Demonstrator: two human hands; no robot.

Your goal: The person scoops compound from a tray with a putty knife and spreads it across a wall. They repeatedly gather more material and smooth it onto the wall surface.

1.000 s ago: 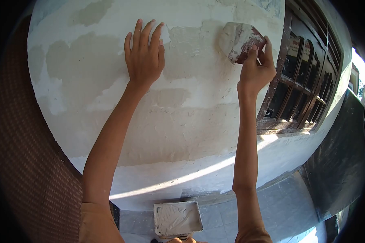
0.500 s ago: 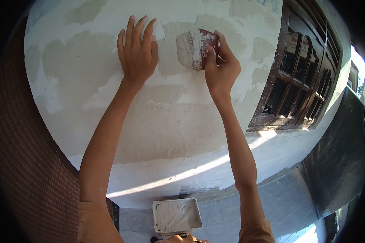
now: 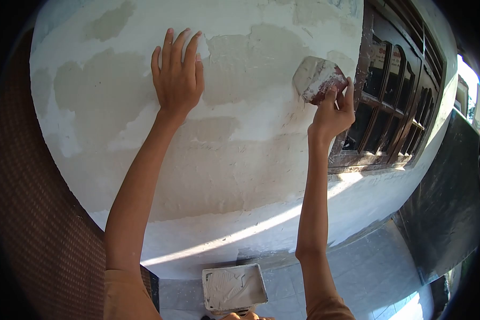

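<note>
My right hand grips a dark red putty scraper smeared with whitish paste. Its blade lies against the wall close to the window frame, with a lump of wet putty along its left edge. Fingers spread, my left hand rests flat on the wall at the upper middle and holds nothing. Grey-beige putty patches cover parts of the white wall around both hands.
A brown wooden window with several panes is to the right. Below, a tray of putty stands above the tiled floor. A woven brown panel borders the left side, and a dark board leans at the right.
My right hand has moved right and slightly down with the scraper, now tilted, leaving a smoothed putty patch behind. My left hand stays in place on the wall.
</note>
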